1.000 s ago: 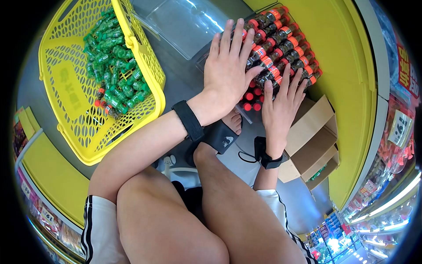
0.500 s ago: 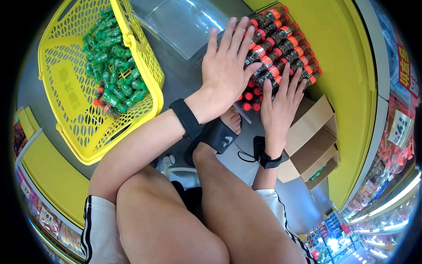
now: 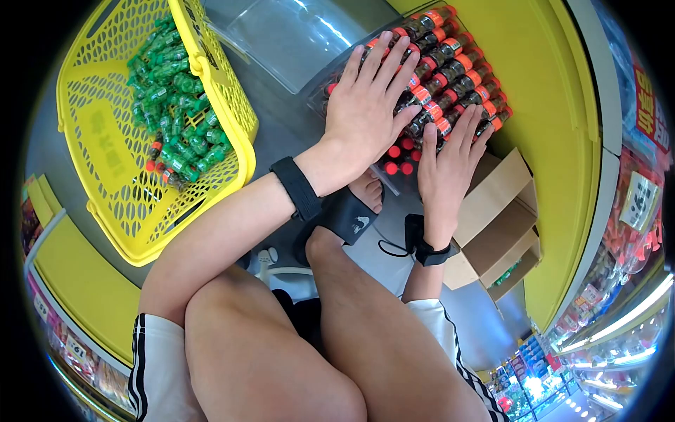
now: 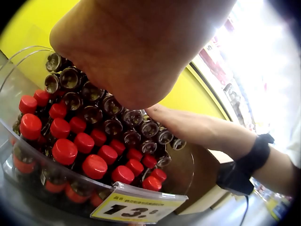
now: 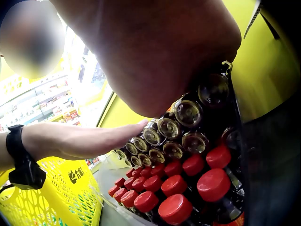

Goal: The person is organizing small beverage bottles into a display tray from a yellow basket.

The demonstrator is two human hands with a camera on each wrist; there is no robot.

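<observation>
Small dark bottles point(image 3: 450, 77) with red caps and orange labels lie stacked in rows, at the upper right of the head view. My left hand point(image 3: 369, 116) lies flat over the left side of the stack, fingers spread. Over its near edge rests my right hand point(image 3: 448, 165), fingers straight and pointing up the rows. Beneath the lying bottles, upright ones show red caps point(image 4: 95, 166) in the left wrist view. A clear plastic tub point(image 4: 56, 176) surrounds them, with a yellow price tag point(image 4: 141, 207) on its rim. The right wrist view shows round bottle bottoms point(image 5: 168, 128) facing out.
A yellow basket point(image 3: 242, 169) on the left holds many small green bottles point(image 3: 176, 77) and a few red-capped ones. Beyond it lies a clear plastic sheet or lid point(image 3: 281, 42). An open cardboard box point(image 3: 496, 197) stands right, beside a yellow shelf base point(image 3: 562, 141).
My left hand's fingers have tilted a little to the right over the bottles, uncovering red caps at the tub's left side. My right hand stays almost in place.
</observation>
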